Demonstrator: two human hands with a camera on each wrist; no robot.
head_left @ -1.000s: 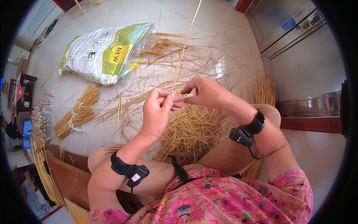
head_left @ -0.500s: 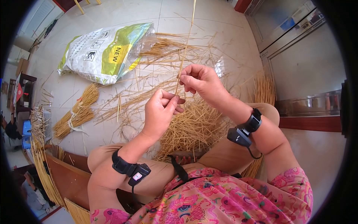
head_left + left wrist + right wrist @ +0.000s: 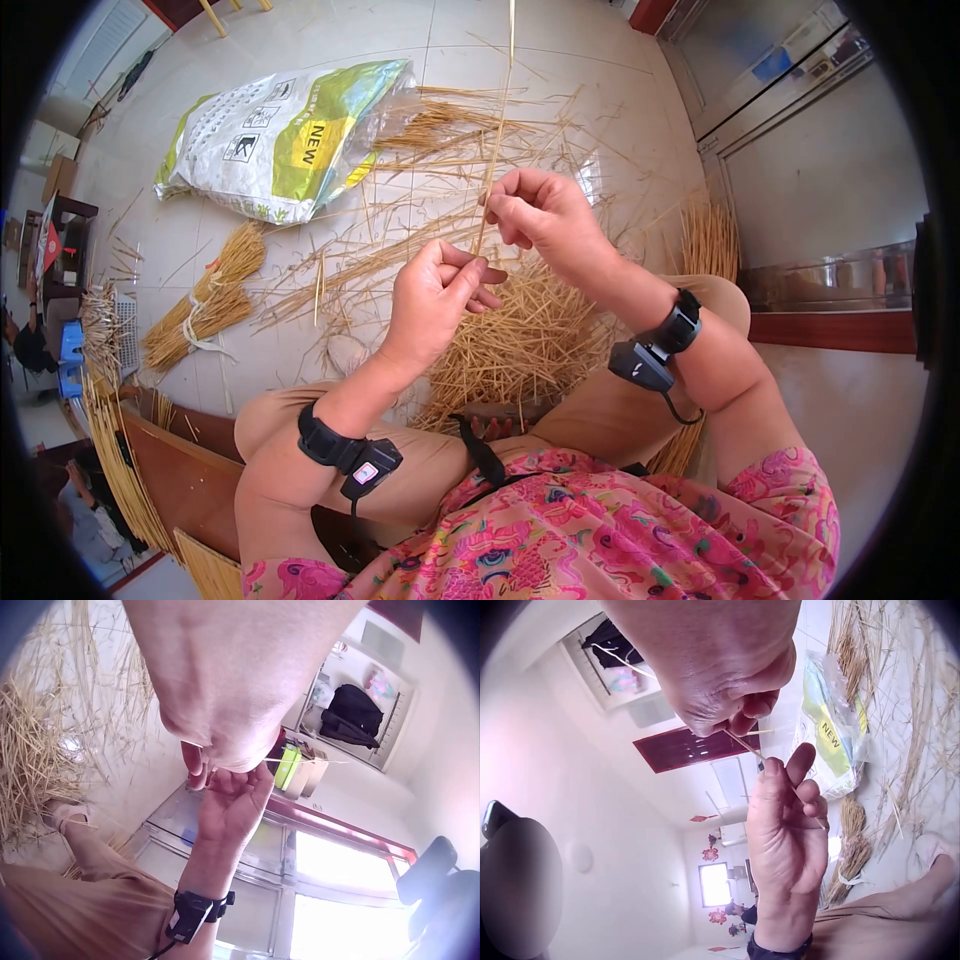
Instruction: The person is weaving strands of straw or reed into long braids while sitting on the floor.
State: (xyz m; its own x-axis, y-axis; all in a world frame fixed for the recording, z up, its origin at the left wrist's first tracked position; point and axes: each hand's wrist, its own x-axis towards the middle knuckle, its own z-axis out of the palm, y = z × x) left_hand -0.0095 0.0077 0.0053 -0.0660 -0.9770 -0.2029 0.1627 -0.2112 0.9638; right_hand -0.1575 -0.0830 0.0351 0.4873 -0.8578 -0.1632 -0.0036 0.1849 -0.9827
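A long thin straw stalk rises from between both hands toward the top of the head view. The left hand pinches its lower end between thumb and fingers. A little higher and to the right, the right hand pinches the same stalk with curled fingers. In the right wrist view the stalk runs between the right hand and the left hand, its short end passing across the left fingers. Below the hands lies a heap of cut straw between the person's legs.
Loose straw lies over the tiled floor. A white and green sack lies at upper left, a tied straw bundle below it. Another bundle stands by the metal cabinet at right. A wooden box is at lower left.
The right hand has moved up from beside the left fingers and now pinches the stalk higher. The left hand has shifted slightly right, and the stalk's top has swung a little to the left.
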